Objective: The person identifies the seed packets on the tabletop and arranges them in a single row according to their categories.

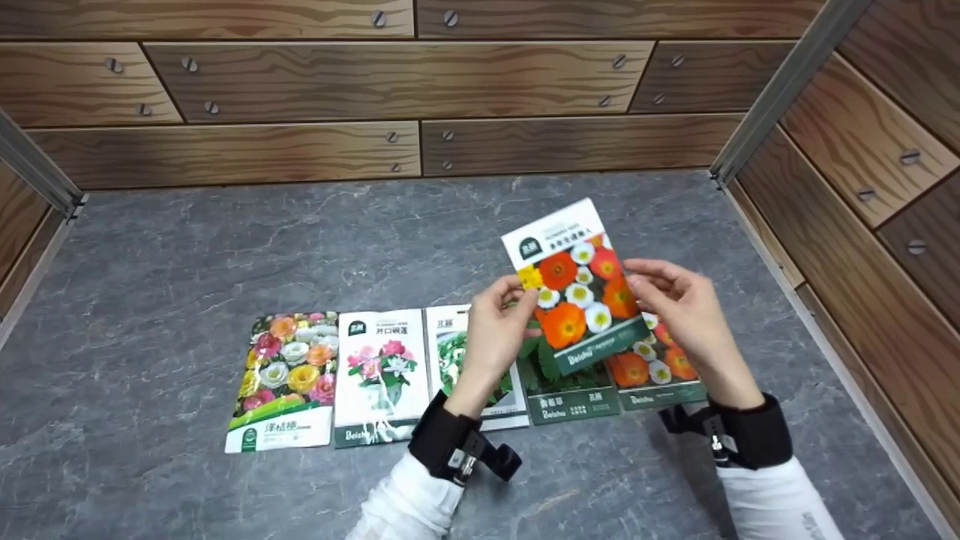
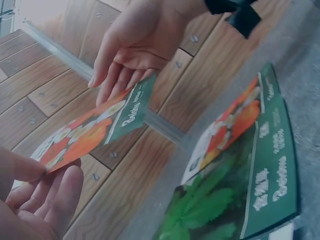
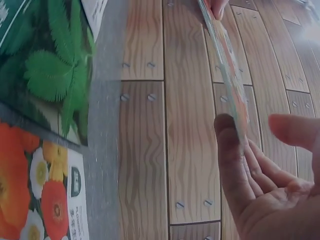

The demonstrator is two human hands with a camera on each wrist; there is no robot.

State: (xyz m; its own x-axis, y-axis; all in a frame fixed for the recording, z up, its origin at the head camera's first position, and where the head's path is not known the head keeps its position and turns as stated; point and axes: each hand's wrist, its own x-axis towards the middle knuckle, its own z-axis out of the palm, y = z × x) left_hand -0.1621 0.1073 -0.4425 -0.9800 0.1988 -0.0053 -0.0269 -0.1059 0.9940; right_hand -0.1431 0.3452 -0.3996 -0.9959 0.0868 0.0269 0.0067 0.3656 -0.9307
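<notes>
A flower seed packet [image 1: 581, 289] with orange and white blooms is held tilted above the row of packets on the grey surface. My left hand [image 1: 495, 326] pinches its left edge between thumb and fingers. At its right edge is my right hand [image 1: 682, 311]; in the right wrist view, its fingers [image 3: 232, 165] touch the packet's back while the thumb stands apart from it. Beneath lie a dark green leaf packet [image 1: 574, 397] and another orange-flower packet [image 1: 664, 367], both partly covered from the head view.
Left of these lie a packet with green plants [image 1: 452, 349], a white one with pink flowers [image 1: 381, 367] and one with mixed blooms [image 1: 289, 375]. Wood-patterned walls [image 1: 397, 82] enclose the grey marbled surface [image 1: 187, 255] at the back and sides.
</notes>
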